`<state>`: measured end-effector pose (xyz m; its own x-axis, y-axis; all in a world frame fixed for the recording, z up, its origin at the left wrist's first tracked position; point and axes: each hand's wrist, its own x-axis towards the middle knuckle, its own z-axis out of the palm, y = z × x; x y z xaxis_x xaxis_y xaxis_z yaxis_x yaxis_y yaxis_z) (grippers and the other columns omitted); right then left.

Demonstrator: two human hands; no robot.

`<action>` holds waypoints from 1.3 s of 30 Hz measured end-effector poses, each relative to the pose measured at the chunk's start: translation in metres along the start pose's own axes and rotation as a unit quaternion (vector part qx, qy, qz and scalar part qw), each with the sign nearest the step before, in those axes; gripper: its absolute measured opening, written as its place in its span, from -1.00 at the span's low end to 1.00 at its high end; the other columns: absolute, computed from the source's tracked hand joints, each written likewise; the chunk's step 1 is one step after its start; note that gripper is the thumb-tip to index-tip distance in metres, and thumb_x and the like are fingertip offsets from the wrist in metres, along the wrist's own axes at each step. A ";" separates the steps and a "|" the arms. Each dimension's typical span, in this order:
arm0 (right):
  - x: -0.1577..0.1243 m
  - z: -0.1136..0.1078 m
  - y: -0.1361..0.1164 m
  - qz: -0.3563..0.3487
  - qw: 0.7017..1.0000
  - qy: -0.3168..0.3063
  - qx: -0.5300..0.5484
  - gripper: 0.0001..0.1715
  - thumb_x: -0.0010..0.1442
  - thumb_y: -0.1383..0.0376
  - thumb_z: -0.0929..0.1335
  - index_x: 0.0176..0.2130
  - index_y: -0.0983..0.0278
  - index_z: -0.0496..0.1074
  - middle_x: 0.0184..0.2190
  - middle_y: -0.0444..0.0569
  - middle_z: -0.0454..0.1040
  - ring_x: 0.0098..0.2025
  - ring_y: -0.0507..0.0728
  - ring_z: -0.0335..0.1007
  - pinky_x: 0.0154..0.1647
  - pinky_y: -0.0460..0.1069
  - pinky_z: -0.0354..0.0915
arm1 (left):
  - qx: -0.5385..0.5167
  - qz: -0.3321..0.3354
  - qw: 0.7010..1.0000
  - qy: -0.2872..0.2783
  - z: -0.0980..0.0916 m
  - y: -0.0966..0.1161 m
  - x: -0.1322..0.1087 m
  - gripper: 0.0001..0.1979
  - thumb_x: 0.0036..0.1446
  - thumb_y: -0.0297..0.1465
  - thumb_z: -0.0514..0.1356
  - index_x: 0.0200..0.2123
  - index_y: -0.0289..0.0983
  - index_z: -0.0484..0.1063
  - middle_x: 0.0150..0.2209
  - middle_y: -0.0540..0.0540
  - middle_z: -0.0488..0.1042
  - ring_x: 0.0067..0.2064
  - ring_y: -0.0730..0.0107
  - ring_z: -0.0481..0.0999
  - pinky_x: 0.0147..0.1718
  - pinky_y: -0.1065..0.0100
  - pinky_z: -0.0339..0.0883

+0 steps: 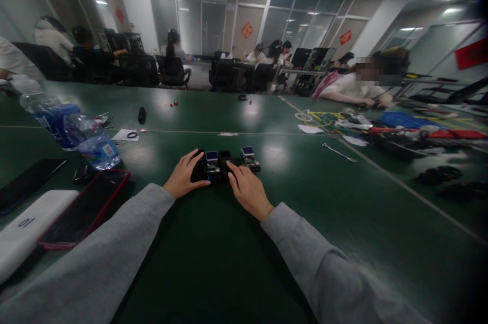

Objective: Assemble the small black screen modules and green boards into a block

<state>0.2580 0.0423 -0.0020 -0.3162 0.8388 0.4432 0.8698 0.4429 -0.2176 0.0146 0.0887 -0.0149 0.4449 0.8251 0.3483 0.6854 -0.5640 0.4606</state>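
Observation:
On the green table, my left hand (185, 175) curves around a black box-like device (198, 173), thumb along the near side and fingers at the far side. Touching or nearly touching it on the right is a small circuit board with a little screen (212, 164). Beyond that stands a second black device (225, 156). My right hand (247, 188) has its fingertips on this second device, at its top and right edge; part of it is hidden. Just past the right fingers lies another circuit board with a screen (249, 159).
Left: water bottles (95, 143), a red-edged phone (87, 207), a black phone (32, 182) and a white power bank (32, 227). Right: a wrench (338, 152) and a heap of cables (324, 120). A person (354, 88) leans on the far right side of the green table (213, 253).

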 end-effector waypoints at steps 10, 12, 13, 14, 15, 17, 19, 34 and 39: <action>0.002 0.000 0.011 -0.023 0.999 -0.019 0.025 -0.43 0.35 0.05 0.13 0.23 0.25 0.09 -0.08 0.07 0.36 -0.06 0.20 0.31 -0.08 0.12 0.33 | -0.033 0.029 0.999 -0.007 0.008 -0.004 0.013 -0.18 -0.01 -0.02 0.22 0.27 -0.05 -0.03 0.32 -0.17 -0.07 0.31 -0.03 -0.05 0.20 -0.14 -0.05; 0.003 0.001 0.013 -0.032 0.999 -0.021 0.016 -0.34 0.29 0.00 0.22 0.24 0.25 0.07 -0.07 0.09 0.35 -0.05 0.23 0.30 -0.07 0.15 0.33 | -0.031 0.026 0.999 -0.007 0.008 -0.003 0.012 -0.19 0.00 -0.02 0.22 0.26 -0.06 -0.01 0.32 -0.17 -0.06 0.31 -0.03 -0.04 0.21 -0.13 -0.05; 0.003 0.002 0.014 -0.036 0.999 -0.022 0.013 -0.32 0.27 0.00 0.24 0.24 0.25 0.07 -0.07 0.10 0.34 -0.05 0.23 0.30 -0.07 0.15 0.33 | -0.030 0.026 0.999 -0.007 0.008 -0.003 0.012 -0.20 0.01 -0.02 0.21 0.26 -0.07 0.00 0.32 -0.17 -0.06 0.31 -0.02 -0.04 0.21 -0.11 -0.05; 0.004 0.003 0.015 -0.039 0.999 -0.023 0.011 -0.31 0.26 0.01 0.26 0.24 0.26 0.07 -0.07 0.10 0.34 -0.05 0.23 0.30 -0.08 0.15 0.34 | -0.030 0.026 0.999 -0.007 0.008 -0.003 0.012 -0.21 0.01 -0.02 0.21 0.26 -0.08 0.00 0.31 -0.17 -0.06 0.31 -0.01 -0.04 0.22 -0.10 -0.06; 0.005 0.004 0.015 -0.041 0.999 -0.024 0.011 -0.33 0.26 0.04 0.26 0.23 0.27 0.07 -0.07 0.10 0.34 -0.06 0.23 0.30 -0.10 0.14 0.34 | -0.030 0.025 0.999 -0.006 0.008 -0.002 0.013 -0.21 0.02 -0.02 0.20 0.26 -0.09 0.01 0.31 -0.17 -0.05 0.31 -0.01 -0.04 0.22 -0.09 -0.06; 0.007 0.005 0.016 -0.042 0.999 -0.021 0.010 -0.38 0.29 0.08 0.25 0.22 0.28 0.09 -0.09 0.09 0.34 -0.07 0.21 0.31 -0.12 0.12 0.35 | -0.030 0.022 0.999 -0.006 0.008 -0.002 0.013 -0.22 0.03 -0.03 0.19 0.26 -0.10 0.00 0.31 -0.17 -0.05 0.31 -0.01 -0.04 0.22 -0.10 -0.06; 0.008 0.006 0.015 -0.040 0.999 -0.018 0.008 -0.43 0.30 0.11 0.23 0.21 0.29 0.10 -0.09 0.09 0.35 -0.08 0.21 0.31 -0.12 0.11 0.35 | -0.029 0.017 0.999 -0.007 0.008 -0.001 0.013 -0.23 0.03 -0.03 0.19 0.26 -0.09 0.00 0.31 -0.17 -0.05 0.30 -0.02 -0.04 0.21 -0.11 -0.06; 0.010 0.012 0.014 -0.050 0.999 0.005 -0.021 -0.45 0.28 0.16 0.26 0.19 0.32 0.13 -0.12 0.12 0.35 -0.09 0.24 0.29 -0.10 0.15 0.32 | -0.017 0.023 1.000 0.013 0.010 -0.001 0.011 -0.26 0.05 -0.04 0.19 0.24 -0.10 0.02 0.30 -0.17 0.00 0.29 -0.03 0.00 0.19 -0.13 -0.02; 0.009 0.012 0.014 -0.050 0.999 0.007 -0.009 -0.46 0.28 0.16 0.26 0.18 0.31 0.15 -0.13 0.12 0.35 -0.11 0.24 0.29 -0.12 0.15 0.32 | -0.008 0.026 1.000 0.014 0.010 -0.002 0.011 -0.24 0.04 -0.04 0.19 0.24 -0.14 0.03 0.30 -0.20 0.00 0.29 -0.01 0.00 0.21 -0.09 -0.02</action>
<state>0.2630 0.0602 -0.0111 -0.3959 0.7860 0.4747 0.8410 0.5180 -0.1562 0.0242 0.0994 -0.0203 0.4627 0.7936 0.3951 0.6525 -0.6066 0.4542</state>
